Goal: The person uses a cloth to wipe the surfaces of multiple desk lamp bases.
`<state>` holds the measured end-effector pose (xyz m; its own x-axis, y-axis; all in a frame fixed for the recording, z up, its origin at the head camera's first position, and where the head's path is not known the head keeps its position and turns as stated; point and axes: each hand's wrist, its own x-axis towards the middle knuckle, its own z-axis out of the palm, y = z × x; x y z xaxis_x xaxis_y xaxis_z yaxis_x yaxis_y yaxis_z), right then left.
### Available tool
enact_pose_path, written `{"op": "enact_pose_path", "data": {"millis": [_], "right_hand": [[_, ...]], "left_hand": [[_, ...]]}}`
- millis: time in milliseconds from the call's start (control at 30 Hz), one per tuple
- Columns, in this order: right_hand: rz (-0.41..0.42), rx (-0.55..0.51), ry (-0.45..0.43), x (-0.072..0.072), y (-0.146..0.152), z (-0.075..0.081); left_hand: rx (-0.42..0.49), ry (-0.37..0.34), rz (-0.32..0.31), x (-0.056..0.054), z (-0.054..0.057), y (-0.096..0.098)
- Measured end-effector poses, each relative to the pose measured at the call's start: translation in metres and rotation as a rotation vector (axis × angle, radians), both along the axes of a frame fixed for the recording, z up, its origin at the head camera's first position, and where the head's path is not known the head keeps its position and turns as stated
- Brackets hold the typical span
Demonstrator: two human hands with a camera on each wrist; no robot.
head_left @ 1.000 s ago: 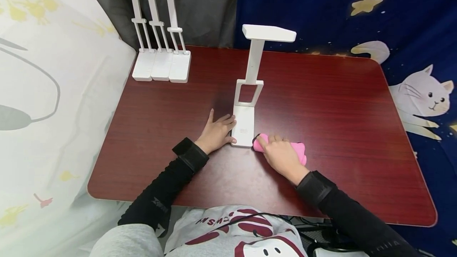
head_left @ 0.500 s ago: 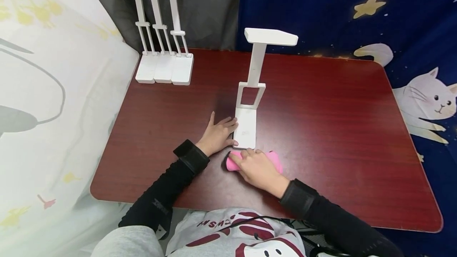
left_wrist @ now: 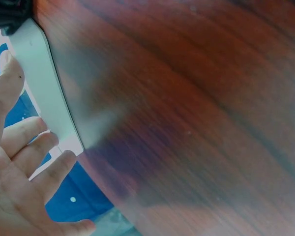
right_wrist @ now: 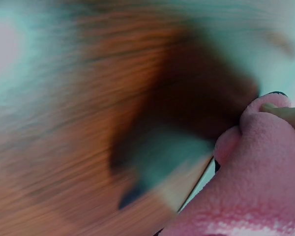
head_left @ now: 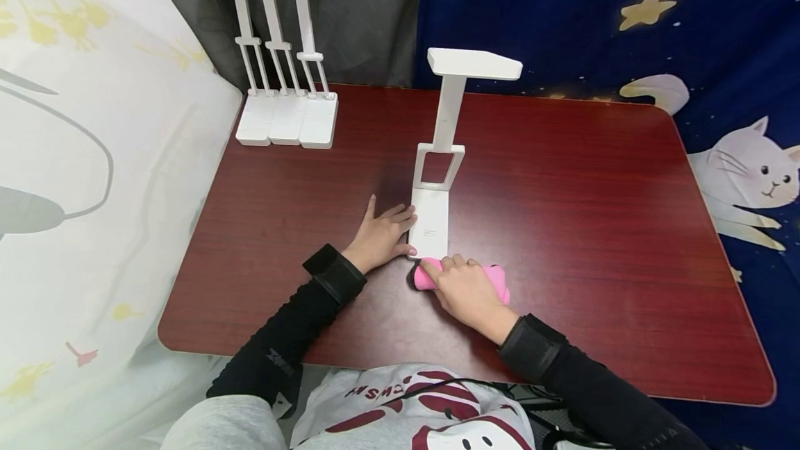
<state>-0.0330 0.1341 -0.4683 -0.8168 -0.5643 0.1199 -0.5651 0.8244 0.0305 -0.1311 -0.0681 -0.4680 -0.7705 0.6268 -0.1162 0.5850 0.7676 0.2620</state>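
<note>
A white desk lamp (head_left: 429, 224) stands upright on the table, its base toward me. My left hand (head_left: 379, 238) is at the left side of that base, fingers spread and fairly straight, thumb near the front corner. In the left wrist view, the fingers (left_wrist: 51, 172) reach the edge of the lamp base (left_wrist: 49, 83). My right hand (head_left: 470, 294) grips a pink cloth (head_left: 498, 280) with a dark edge, right by the front end of the base. Fleecy pink cloth (right_wrist: 265, 167) fills much of the right wrist view, with the thumb pressed on it; most other fingers are hidden there.
Several white lamps (head_left: 286, 120) stand side by side at the table's back left. The dark red table (head_left: 594, 228) has a glossy top that reflects the lamp. A white curtain (head_left: 87, 158) hangs at the left, and a blue curtain (head_left: 562, 5) behind.
My right hand swept the pink cloth from the base's right side leftward across its front, then slightly back right and up. My left hand stays at the lamp base. The head view shifted slightly.
</note>
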Motion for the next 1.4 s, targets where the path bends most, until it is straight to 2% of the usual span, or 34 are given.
{"op": "enact_pose_path", "data": {"millis": [333, 467, 633, 833, 933, 1067, 1233, 1400], "right_hand": [[-0.03, -0.03, -0.015, 0.004, 0.028, 0.002], [-0.104, -0.076, -0.037, 0.0, 0.05, 0.004], [-0.208, -0.149, -0.037, -0.019, 0.072, 0.017], [-0.242, -0.201, -0.093, -0.061, 0.056, 0.032], [-0.226, -0.195, -0.121, -0.08, 0.041, 0.031], [-0.21, -0.165, -0.134, -0.099, 0.026, 0.02], [-0.226, -0.153, -0.148, -0.107, 0.019, 0.013], [-0.179, -0.153, -0.175, -0.098, 0.017, 0.02]], "left_hand": [[0.014, -0.013, 0.012, 0.0, 0.001, -0.002], [0.007, -0.028, 0.013, -0.001, 0.0, -0.003], [0.001, -0.041, 0.019, -0.001, 0.001, -0.004], [0.015, -0.056, 0.029, 0.0, -0.001, -0.002], [0.024, -0.061, 0.022, 0.001, -0.004, 0.0], [0.023, -0.055, 0.021, 0.005, -0.007, 0.003], [0.005, -0.035, 0.019, 0.006, -0.005, 0.004], [0.009, -0.003, 0.029, 0.003, -0.001, 0.002]]}}
